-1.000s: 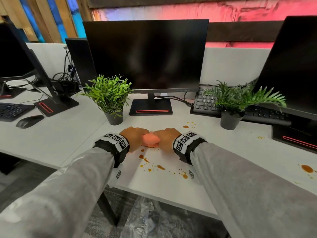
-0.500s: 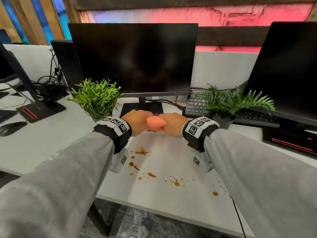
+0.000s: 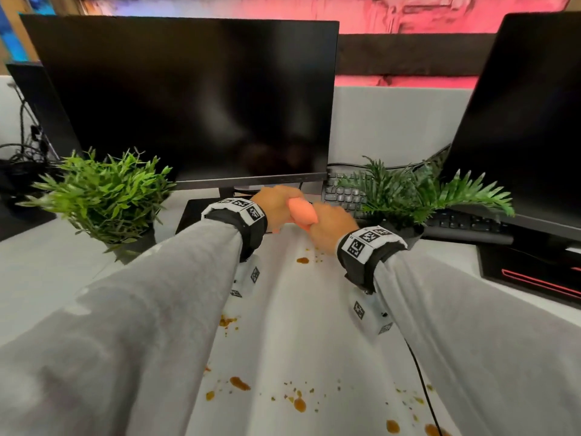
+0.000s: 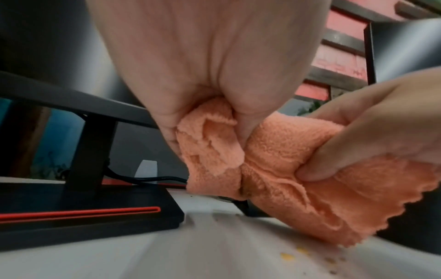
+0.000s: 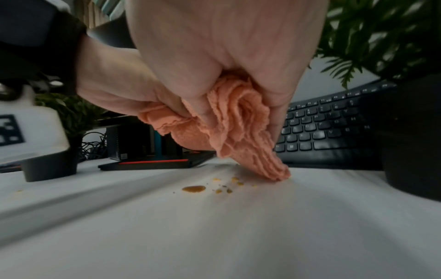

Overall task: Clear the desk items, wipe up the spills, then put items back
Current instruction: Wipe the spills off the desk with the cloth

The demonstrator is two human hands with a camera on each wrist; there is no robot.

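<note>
- Head view: compared with half a second ago, both hands have travelled further back over the bench [image 3: 292,341], from over the middle spatter toward the monitor [image 3: 188,99] base. The left hand [image 3: 276,206] and right hand [image 3: 330,228] are pressed together, each clamped on one end of the bunched orange cloth [image 3: 301,212]. Brown spills [image 3: 240,383] remain along the near edge, with one drop [image 3: 302,260] just under the right wrist, so the wiping looks barely begun.
- Head view, room: two potted plants, the left plant [image 3: 107,196] and the right plant [image 3: 418,196], flank the hands; a keyboard [image 3: 345,193] sits pushed back behind the right plant. A second monitor [image 3: 528,121] stands at the right, before a pink-lit wall.
- Left wrist view: the left hand's fingers curl round the cloth [image 4: 214,151], and the right hand's fingers [image 4: 334,151] pinch its other half. It hangs just above the white surface beside the monitor stand [image 4: 90,207]. Yellowish crumbs [image 4: 286,256] lie below.
- Right wrist view: the cloth's [image 5: 238,132] folded tip touches, or nearly touches, the bench beside a brown drop [image 5: 193,188] and specks. My reading: this far patch gets wiped next.
</note>
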